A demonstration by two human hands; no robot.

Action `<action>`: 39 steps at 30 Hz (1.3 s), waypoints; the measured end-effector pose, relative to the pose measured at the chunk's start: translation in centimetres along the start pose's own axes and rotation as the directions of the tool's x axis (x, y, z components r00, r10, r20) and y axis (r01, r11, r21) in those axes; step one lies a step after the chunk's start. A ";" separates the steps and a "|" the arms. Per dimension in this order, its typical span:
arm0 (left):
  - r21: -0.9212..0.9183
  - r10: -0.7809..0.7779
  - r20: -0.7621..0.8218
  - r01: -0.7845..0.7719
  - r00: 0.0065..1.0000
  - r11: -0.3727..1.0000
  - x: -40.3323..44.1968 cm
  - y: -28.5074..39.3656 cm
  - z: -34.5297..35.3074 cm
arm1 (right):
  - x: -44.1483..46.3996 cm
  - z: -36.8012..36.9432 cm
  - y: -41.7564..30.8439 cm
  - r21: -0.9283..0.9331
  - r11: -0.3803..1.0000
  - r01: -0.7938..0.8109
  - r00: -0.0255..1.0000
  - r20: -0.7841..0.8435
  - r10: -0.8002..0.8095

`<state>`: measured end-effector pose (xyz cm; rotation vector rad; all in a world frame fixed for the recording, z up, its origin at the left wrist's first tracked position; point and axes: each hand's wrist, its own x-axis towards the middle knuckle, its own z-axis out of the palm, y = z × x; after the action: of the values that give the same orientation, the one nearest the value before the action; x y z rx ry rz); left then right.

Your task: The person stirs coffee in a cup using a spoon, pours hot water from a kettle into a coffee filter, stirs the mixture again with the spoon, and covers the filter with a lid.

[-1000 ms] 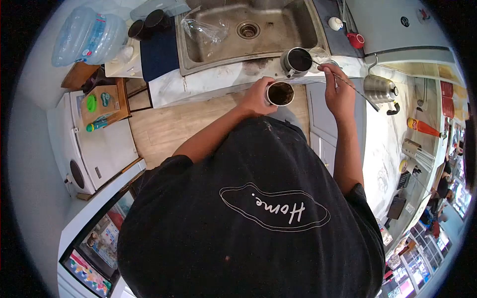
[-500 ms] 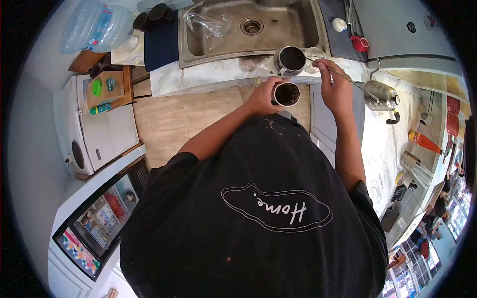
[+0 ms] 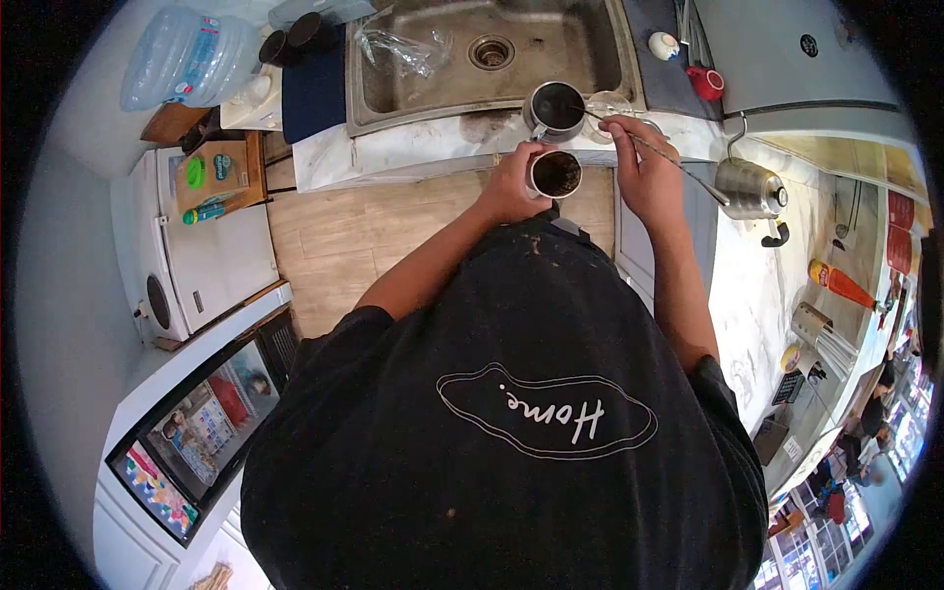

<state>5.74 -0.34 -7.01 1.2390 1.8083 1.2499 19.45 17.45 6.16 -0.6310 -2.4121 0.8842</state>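
My left hand [image 3: 509, 185] is closed around a white cup [image 3: 534, 181] with dark grounds-like residue inside, held over the floor just short of the counter. Its upper fingers are close to the handle of a metal pitcher [image 3: 536, 116]; I cannot tell whether they grip it. The pitcher is at the counter's front edge by the sink, its inside dark. In my right hand [image 3: 647, 175] is a long, thin bar spoon [image 3: 694, 177]. One end reaches over the pitcher's rim, and the wider end points out to the right. Behind my right fingers stands a clear glass [image 3: 608, 102].
The steel sink [image 3: 442, 110] holds a clear plastic bag [image 3: 403, 49]. At right are a gooseneck kettle [image 3: 749, 189] and a red cup [image 3: 705, 83]. Dark cups [image 3: 295, 39] and a large water bottle [image 3: 187, 59] stand at left. A white appliance [image 3: 218, 265] is lower left.
The pitcher and the cup have shifted slightly left, and the cup is tilted a little differently. My right hand has moved left with the bar spoon.
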 end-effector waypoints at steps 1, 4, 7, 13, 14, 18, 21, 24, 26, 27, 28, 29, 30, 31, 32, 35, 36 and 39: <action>0.021 0.015 -0.009 -0.015 1.000 1.000 0.0 -0.3 0.1 | 0.0 0.0 0.0 0.005 1.000 0.000 1.000 -0.001 0.000; 0.030 0.013 -0.023 -0.012 1.000 0.999 -0.1 -0.4 0.3 | 0.1 0.1 0.1 -0.037 0.999 -0.026 1.000 0.013 0.027; 0.043 -0.007 -0.048 0.009 0.999 0.999 -0.5 0.0 -0.2 | 0.2 0.4 0.2 -0.046 0.999 0.005 1.000 -0.011 -0.005; 0.055 -0.053 -0.135 0.061 0.989 0.997 -2.9 -0.9 -1.8 | 0.1 1.5 0.9 -0.048 0.995 0.084 0.989 -0.115 -0.089; 0.058 -0.071 -0.165 0.081 0.984 0.995 -3.5 -1.0 -2.2 | 0.0 1.5 0.9 -0.054 0.995 0.084 0.988 -0.128 -0.090; 0.027 -0.162 -0.299 0.179 0.940 0.984 -5.6 -1.7 -3.6 | -0.2 1.3 0.2 -0.106 0.993 0.058 0.996 -0.060 -0.065; 0.006 -0.205 -0.380 0.224 0.902 0.975 -6.4 -1.9 -4.5 | 0.3 1.6 -0.7 -0.097 0.993 0.059 0.997 -0.047 -0.064; 0.030 -0.187 -0.410 0.218 0.893 0.975 -6.6 -2.1 -5.3 | 0.5 1.7 -0.1 -0.094 0.996 -0.013 0.997 -0.071 0.006; 0.034 -0.185 -0.413 0.218 0.892 0.975 -6.7 -2.2 -5.6 | 0.2 1.4 -0.2 -0.051 0.997 -0.063 0.997 -0.057 0.060; 0.026 -0.191 -0.413 0.221 0.890 0.975 -6.6 -1.9 -5.8 | 0.1 1.5 -0.5 -0.071 0.996 -0.046 0.998 -0.053 0.043; 0.019 -0.196 -0.413 0.224 0.889 0.974 -6.5 -1.7 -6.1 | 0.0 1.6 -0.9 -0.091 0.995 -0.030 0.998 -0.050 0.025; 0.036 -0.179 -0.419 0.213 0.890 0.976 -6.5 -1.8 -6.3 | -0.1 1.7 -1.2 -0.112 0.994 -0.014 0.999 -0.048 0.008; 0.053 -0.160 -0.424 0.200 0.891 0.978 -6.5 -1.9 -6.5 | 0.1 1.9 -1.3 -0.120 0.993 0.011 0.999 -0.051 -0.018; 0.070 -0.141 -0.428 0.189 0.893 0.980 -6.4 -2.0 -6.8 | 0.3 2.2 -1.4 -0.128 0.991 0.035 0.998 -0.054 -0.042; 0.059 -0.141 -0.427 0.183 0.893 0.981 -6.4 -2.2 -7.1 | 0.4 2.5 -1.5 -0.135 0.989 0.057 0.996 -0.057 -0.065; 0.030 -0.136 -0.430 0.165 0.892 0.986 -6.1 -2.6 -8.2 | 0.4 2.4 -1.5 -0.191 0.981 -0.031 0.996 -0.089 0.015; 0.023 -0.135 -0.434 0.161 0.891 0.987 -5.9 -2.7 -8.6 | 0.2 2.6 -1.4 -0.203 0.979 -0.017 0.992 -0.125 -0.009; -0.009 -0.104 -0.425 0.111 0.899 0.994 -5.5 -3.0 -9.5 | -0.4 2.7 -1.7 -0.186 0.982 -0.036 0.994 -0.110 0.015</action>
<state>-1.36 -9.19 -6.44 0.9026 2.1620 1.5321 17.76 14.83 5.39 -0.7609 -2.4112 0.6202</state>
